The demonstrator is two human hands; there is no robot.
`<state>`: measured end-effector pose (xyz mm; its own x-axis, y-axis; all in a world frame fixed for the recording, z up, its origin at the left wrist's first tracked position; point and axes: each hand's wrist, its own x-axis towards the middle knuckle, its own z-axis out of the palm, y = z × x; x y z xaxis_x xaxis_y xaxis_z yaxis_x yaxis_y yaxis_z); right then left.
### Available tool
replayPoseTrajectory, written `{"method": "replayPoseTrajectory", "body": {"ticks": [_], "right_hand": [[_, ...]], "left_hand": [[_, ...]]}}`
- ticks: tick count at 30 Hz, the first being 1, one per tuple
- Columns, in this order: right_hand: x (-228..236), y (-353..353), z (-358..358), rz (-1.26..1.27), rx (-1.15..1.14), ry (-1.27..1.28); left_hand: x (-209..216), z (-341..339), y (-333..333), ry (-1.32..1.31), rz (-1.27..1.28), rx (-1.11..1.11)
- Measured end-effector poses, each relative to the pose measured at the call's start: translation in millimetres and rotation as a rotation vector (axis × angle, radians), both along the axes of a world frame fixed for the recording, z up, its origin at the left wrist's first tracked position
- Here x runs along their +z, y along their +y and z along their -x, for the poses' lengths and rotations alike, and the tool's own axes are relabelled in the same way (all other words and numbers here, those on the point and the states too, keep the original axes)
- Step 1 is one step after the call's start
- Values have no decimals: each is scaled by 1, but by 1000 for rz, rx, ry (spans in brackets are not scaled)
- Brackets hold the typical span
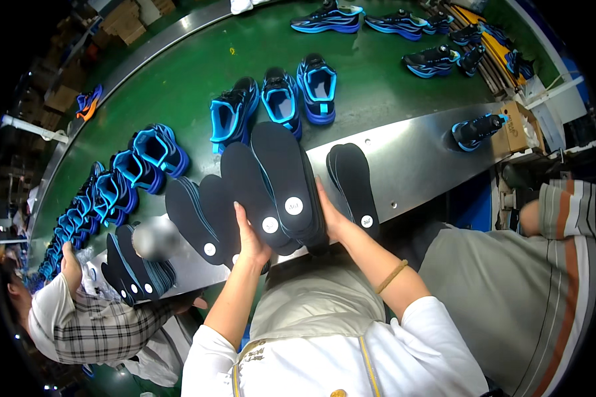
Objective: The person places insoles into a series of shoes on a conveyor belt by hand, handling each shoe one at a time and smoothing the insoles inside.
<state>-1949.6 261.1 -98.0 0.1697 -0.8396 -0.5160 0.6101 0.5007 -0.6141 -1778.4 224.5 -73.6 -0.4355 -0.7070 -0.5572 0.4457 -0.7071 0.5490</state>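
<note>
Between my two hands is a thick stack of black insoles (281, 159) with blue edges and round white stickers at the heels. My left hand (250, 237) grips its left side, thumb up along the edge. On the opposite side my right hand (330, 210) presses against the stack, its fingers partly hidden behind it. Just left of my left hand more black insoles (191, 210) lie on the metal ledge (417, 152). To the right of my right hand rests a smaller pile of insoles (352, 182), also with a white sticker.
Black and blue sneakers (281, 99) stand on the green belt (198, 66) beyond the ledge, with a long row (112, 178) at left. Further insoles (136, 264) lie near a co-worker in a plaid garment (106, 331). Another person (496, 284) is close at right, by a cardboard box (515, 129).
</note>
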Motion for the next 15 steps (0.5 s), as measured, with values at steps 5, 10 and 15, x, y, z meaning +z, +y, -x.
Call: {"method": "replayPoseTrajectory", "body": {"ticks": [5, 10, 15], "right_hand": [[-7, 0, 10, 77, 41, -26], [9, -13, 36, -81, 89, 126], [28, -43, 52, 27, 77, 356]], "left_hand": [[10, 13, 0, 4, -6, -15], [7, 8, -3, 5, 29, 15], [38, -1, -5, -215, -233, -67]]}}
